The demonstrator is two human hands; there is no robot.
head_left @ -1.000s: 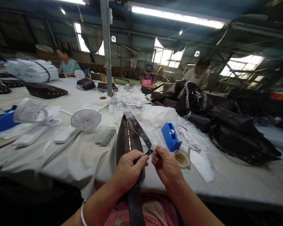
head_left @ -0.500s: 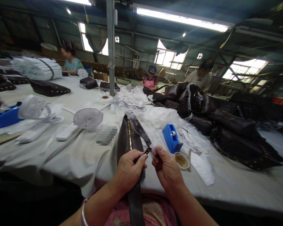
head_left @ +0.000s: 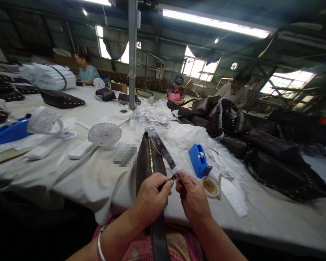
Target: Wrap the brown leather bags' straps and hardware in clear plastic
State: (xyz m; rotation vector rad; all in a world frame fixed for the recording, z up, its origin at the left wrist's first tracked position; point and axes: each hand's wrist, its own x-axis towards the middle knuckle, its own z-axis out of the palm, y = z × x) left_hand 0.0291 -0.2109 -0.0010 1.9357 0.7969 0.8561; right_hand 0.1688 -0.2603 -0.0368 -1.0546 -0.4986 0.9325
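Note:
A long dark brown leather bag [head_left: 148, 159] with a gold zip lies across the table edge and hangs into my lap. A studded dark strap [head_left: 163, 150] in clear plastic wrap runs from the bag toward me. My left hand [head_left: 152, 197] pinches the strap's near end between thumb and forefinger. My right hand [head_left: 192, 197] is closed in a pinch on the clear plastic at that same end, the two hands almost touching.
A blue tape dispenser [head_left: 199, 160] and a small dish of brown glue [head_left: 209, 185] stand just right of my hands. Small white fans [head_left: 104, 133] sit to the left. A heap of dark leather bags [head_left: 260, 145] fills the right. A steel post [head_left: 132, 54] rises mid-table. Three people sit at the far side.
My hands have drawn closer together on the strap's end and dropped slightly in the picture. The camera has shifted a little, sliding the scene rightward.

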